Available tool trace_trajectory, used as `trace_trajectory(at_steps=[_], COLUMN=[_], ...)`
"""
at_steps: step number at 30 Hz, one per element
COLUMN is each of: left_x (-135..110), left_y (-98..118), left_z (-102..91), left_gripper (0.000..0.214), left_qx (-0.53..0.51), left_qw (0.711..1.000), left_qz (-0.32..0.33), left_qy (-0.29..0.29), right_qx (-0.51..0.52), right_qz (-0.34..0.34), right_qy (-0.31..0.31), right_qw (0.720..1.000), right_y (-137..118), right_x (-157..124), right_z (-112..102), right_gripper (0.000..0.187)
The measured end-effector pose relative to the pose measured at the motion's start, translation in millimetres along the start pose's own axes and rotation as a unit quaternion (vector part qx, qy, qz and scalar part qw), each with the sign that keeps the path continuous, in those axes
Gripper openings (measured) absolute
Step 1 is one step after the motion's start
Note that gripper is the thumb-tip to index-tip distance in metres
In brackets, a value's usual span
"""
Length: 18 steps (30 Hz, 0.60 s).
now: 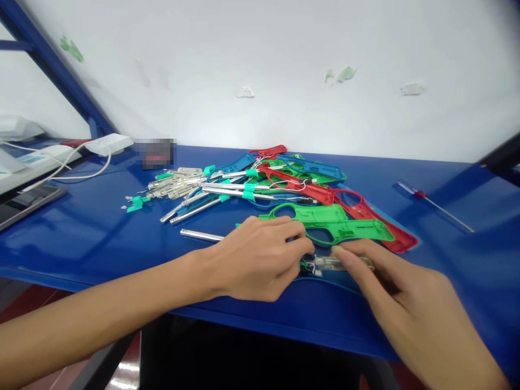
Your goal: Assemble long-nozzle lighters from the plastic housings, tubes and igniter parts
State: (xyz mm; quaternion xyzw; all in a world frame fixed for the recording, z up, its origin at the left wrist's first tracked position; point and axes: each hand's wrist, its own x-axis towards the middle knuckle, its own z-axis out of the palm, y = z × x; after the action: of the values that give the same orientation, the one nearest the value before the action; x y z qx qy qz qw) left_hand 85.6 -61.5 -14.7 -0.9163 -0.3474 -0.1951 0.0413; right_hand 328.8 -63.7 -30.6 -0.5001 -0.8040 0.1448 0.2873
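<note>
My right hand pinches a clear plastic tube between thumb and fingers, low over the table's front. Its left end meets thin wires beside the fingertips of my left hand. That hand is closed, its fingers curled down, and what they grip is hidden beneath them. A silver telescopic rod sticks out leftward from under it. Below both hands, part of a blue plastic piece lies on the table. Just beyond them rest green plastic handle halves with finger loops.
Behind lies a heap of red handle halves, blue ones and silver rods with green tape. Several clear tubes lie to its left. A screwdriver is at right; a phone and power strip at left.
</note>
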Motion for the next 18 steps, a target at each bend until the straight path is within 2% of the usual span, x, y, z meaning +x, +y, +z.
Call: trace_trajectory(at_steps=[10, 18], left_x=[0.1, 0.3], left_y=[0.1, 0.4], left_z=[0.0, -0.1], left_gripper=[0.03, 0.03], left_qx=[-0.002, -0.001], left_qw=[1.0, 1.0], left_qz=[-0.002, 0.0], left_qy=[0.0, 0.0], right_qx=[-0.019, -0.031], right_qz=[-0.016, -0.031], right_qy=[0.015, 0.031], right_qw=[1.0, 0.999], right_y=[0.1, -1.2], right_x=[0.5, 0.4], right_z=[2.3, 1.1], right_gripper=[0.035, 0.037])
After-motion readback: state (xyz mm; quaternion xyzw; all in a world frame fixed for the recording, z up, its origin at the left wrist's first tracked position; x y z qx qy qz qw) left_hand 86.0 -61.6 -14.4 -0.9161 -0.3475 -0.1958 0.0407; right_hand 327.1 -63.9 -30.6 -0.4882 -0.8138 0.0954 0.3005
